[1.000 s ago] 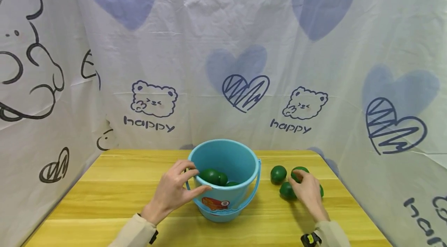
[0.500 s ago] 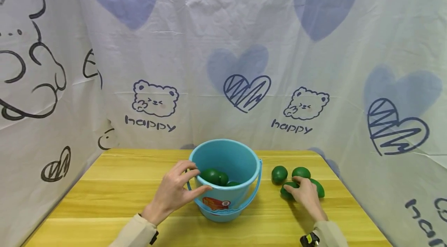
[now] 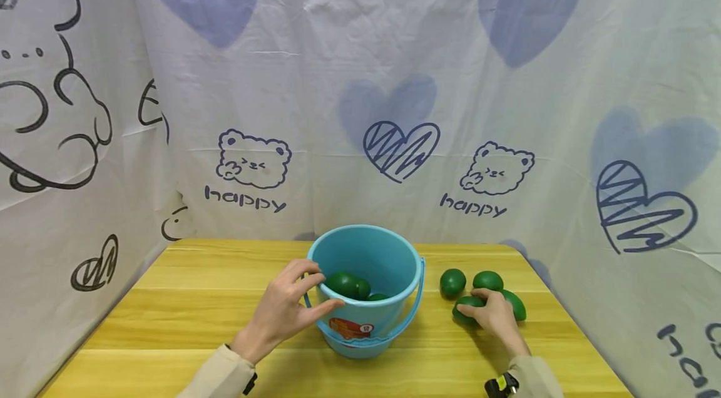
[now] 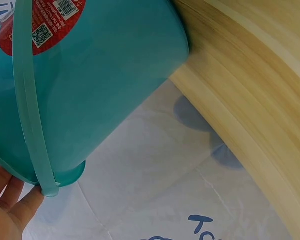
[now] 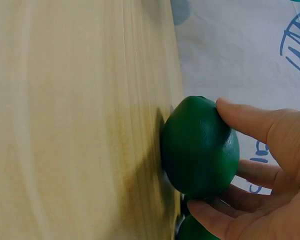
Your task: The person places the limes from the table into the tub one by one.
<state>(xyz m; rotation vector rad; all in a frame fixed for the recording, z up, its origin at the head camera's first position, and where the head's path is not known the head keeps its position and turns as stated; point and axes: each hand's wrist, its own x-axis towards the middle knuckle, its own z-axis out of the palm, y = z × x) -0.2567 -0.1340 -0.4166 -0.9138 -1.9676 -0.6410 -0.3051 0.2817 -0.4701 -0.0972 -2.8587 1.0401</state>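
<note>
A blue bucket (image 3: pixel 388 321) stands mid-table with several green fruits (image 3: pixel 345 284) inside. My left hand (image 3: pixel 284 310) grips its near-left rim, thumb outside and fingers over the edge; the left wrist view shows the bucket's wall (image 4: pixel 100 75) and its handle (image 4: pixel 32 120) by my fingertips (image 4: pixel 7 205). My right hand (image 3: pixel 491 315) wraps around a green fruit (image 3: pixel 465 308) on the table right of the bucket. In the right wrist view that fruit (image 5: pixel 200 147) sits between thumb and fingers, still on the wood. Three more green fruits (image 3: pixel 453 282) (image 3: pixel 487 280) (image 3: pixel 516 305) lie close by.
The yellow wooden table (image 3: pixel 186 298) is enclosed by a white printed cloth (image 3: pixel 360 104) at the back and both sides. The table's right edge (image 3: pixel 569 329) runs close to the fruits.
My right hand drew back from the rear fruit and closed around the nearest one. The left hand stayed on the bucket rim.
</note>
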